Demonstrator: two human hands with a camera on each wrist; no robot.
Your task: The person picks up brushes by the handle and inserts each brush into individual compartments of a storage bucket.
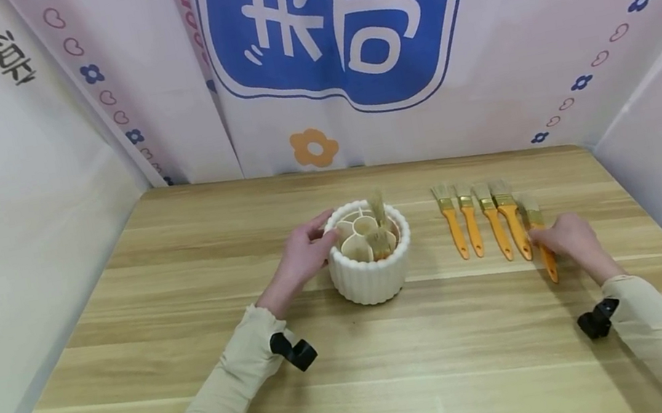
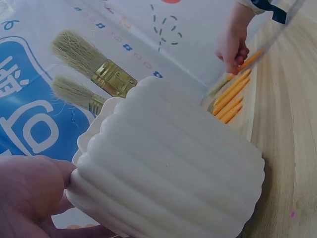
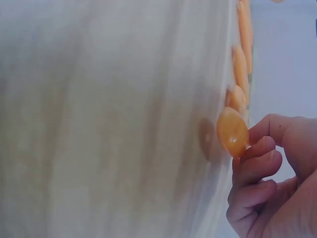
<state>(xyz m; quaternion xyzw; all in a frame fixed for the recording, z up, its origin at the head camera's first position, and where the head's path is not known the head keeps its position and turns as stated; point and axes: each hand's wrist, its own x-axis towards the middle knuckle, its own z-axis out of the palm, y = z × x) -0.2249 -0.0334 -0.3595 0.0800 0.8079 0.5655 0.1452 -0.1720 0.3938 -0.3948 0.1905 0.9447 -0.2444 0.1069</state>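
Observation:
A white ribbed round organizer [image 1: 373,282] with inner compartments stands upright on the table. My left hand [image 1: 304,249] grips its left rim, with fingers reaching over the edge. Two brushes with pale bristles and gold ferrules stick up from the compartments, one larger [image 2: 81,54] and one smaller [image 2: 74,91] in the left wrist view. Over on the right, my right hand [image 1: 571,239] pinches the orange handle of a paintbrush [image 1: 549,264] between thumb and fingers. The end of that handle [image 3: 232,131] shows close up in the right wrist view.
Several orange-handled paintbrushes [image 1: 497,229] lie in a row left of the held one, bristles pointing away. The wooden table [image 1: 364,392] meets a printed cloth backdrop [image 1: 163,81] at the back, with white side walls left and right.

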